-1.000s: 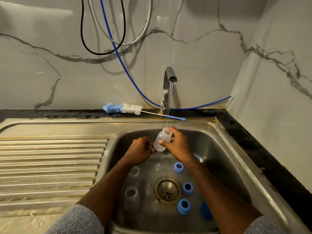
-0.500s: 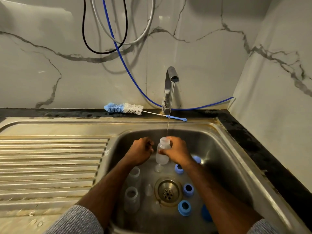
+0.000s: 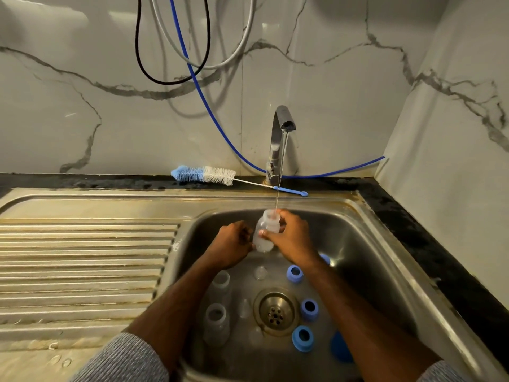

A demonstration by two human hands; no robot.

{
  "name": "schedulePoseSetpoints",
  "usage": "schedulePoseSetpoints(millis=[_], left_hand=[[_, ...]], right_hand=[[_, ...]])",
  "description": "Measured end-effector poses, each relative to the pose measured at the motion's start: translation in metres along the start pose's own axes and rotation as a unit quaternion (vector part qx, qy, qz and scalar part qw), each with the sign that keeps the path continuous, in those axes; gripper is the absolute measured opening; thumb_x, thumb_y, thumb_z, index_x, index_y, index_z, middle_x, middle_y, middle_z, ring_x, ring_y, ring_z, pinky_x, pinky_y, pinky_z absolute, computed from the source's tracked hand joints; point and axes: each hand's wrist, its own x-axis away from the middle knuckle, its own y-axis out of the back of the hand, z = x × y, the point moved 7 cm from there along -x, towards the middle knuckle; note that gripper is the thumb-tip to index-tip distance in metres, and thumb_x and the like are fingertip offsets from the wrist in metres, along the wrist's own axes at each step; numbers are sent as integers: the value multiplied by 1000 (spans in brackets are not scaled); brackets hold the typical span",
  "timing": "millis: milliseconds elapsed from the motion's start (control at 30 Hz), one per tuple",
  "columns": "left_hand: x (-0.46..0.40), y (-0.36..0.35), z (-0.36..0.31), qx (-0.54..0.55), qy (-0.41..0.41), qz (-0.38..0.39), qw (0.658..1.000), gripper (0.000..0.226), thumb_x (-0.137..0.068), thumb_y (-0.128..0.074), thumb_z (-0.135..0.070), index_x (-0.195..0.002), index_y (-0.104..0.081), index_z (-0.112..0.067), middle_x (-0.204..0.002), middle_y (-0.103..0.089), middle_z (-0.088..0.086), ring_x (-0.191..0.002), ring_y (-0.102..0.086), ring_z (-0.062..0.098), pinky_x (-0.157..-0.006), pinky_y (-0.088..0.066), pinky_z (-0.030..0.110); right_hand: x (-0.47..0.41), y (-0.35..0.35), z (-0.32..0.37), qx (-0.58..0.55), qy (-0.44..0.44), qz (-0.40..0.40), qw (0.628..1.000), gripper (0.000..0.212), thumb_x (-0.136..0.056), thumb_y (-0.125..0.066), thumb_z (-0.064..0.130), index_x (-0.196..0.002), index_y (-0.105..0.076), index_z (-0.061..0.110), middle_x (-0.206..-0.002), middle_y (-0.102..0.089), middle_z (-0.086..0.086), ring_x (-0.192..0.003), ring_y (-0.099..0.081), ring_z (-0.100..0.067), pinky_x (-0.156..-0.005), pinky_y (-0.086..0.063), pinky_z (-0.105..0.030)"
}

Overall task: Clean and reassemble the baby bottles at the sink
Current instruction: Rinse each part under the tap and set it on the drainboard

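The steel sink (image 3: 366, 244) fills the lower half of the frame, its ribbed drainboard (image 3: 88, 260) running off to the left and a dark tabletop (image 3: 413, 213) edging it at the back and right. At centre, the tap (image 3: 281, 128) sends a thin stream of water (image 3: 279, 183) down into the mouth of a small clear bottle (image 3: 265, 230), held tilted just above the basin floor.

The right hand (image 3: 292, 238) has its grip wrapped round that bottle, thumb across the front and fingers behind near the neck. The left hand (image 3: 234, 244) sits just beside the bottle's base with fingers curled; whether it actually touches the bottle cannot be told.

Behind the tap, in the middle of the frame, a bottle brush (image 3: 203, 175) lies on the tabletop.

On the basin floor, lower centre, two more clear bottles (image 3: 217, 323) stand upright left of the drain (image 3: 275, 312). Right of the drain stand several blue collar rings (image 3: 303, 337), and faint clear teats (image 3: 260, 272) lie near the drain, hard to make out.

The bottle looks like thin, light plastic: stiff enough not to crush under a firm hold, and unlikely to break if dropped, but wet and probably slippery. It will likely grow heavier as it fills. Holding round the body just under the threaded neck seems soundest, since the shoulder should stop it sliding through. The teats are probably soft and easily lost toward the drain; the rings are rigid and easy to pinch by the rim.
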Motion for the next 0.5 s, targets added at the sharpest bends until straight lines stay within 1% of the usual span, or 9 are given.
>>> schedulePoseSetpoints(millis=[33,133,233,300,333,400,433,467,500], left_hand=[[0,0,1,1,0,-3,1000,27,-82,-81,-18,-103,-65,-19,-92,-68,-4,-84,-65,10,-74,-53,22],[0,-2,1,6,3,-1,1000,27,-83,-79,-16,-105,-64,-19,-93,-66,-5,-86,-65,11,-78,-55,25],[-1,-2,3,8,3,-3,1000,26,-84,-78,-15,-106,-65,-19,-94,-68,-6,-87,-66,10,-79,-56,25],[0,-3,2,14,4,-1,1000,29,-82,-80,-17,-106,-65,-20,-93,-67,-6,-86,-66,10,-77,-56,24],[0,-4,1,13,2,3,1000,31,-82,-81,-18,-107,-64,-19,-93,-67,-6,-86,-65,10,-78,-56,25],[0,-4,0,6,0,8,1000,34,-81,-82,-21,-109,-63,-19,-94,-66,-5,-86,-65,10,-79,-57,28],[0,-3,0,4,0,5,1000,35,-80,-83,-22,-108,-63,-18,-94,-66,-5,-86,-65,10,-79,-57,28],[0,-2,1,4,1,2,1000,35,-80,-83,-22,-109,-64,-17,-94,-66,-5,-87,-65,11,-79,-56,27],[0,-2,1,6,2,1,1000,36,-80,-83,-22,-110,-64,-16,-94,-66,-5,-87,-64,11,-79,-56,26]], right_hand=[[-1,1,1,1,-2,-4,1000,59,-74,-88,28,-128,-63,25,-113,-68,8,-103,-65,-11,-89,-57,-31],[-1,-5,-2,25,-10,40,999,61,-73,-89,27,-128,-64,23,-118,-70,3,-109,-66,-16,-94,-56,-36],[0,0,-3,5,-17,-2,1000,62,-76,-86,35,-131,-60,25,-120,-68,5,-108,-64,-14,-93,-56,-36],[0,-4,-4,29,-29,24,999,59,-75,-86,37,-128,-63,24,-117,-70,3,-105,-65,-15,-93,-57,-39],[1,-6,-5,43,-29,33,998,57,-74,-87,36,-125,-64,25,-114,-71,3,-103,-66,-15,-91,-57,-39],[1,0,-3,40,-22,0,999,58,-74,-86,37,-126,-62,28,-114,-69,6,-101,-65,-13,-82,-58,-32],[1,3,-3,35,-23,-17,999,59,-75,-85,39,-128,-60,29,-115,-67,7,-103,-63,-13,-81,-56,-29],[1,3,-3,39,-28,-12,999,60,-76,-84,41,-129,-60,28,-115,-67,7,-104,-63,-13,-83,-56,-30],[1,1,-4,53,-35,13,998,59,-76,-84,41,-128,-61,27,-115,-68,6,-106,-64,-14,-87,-56,-33]])
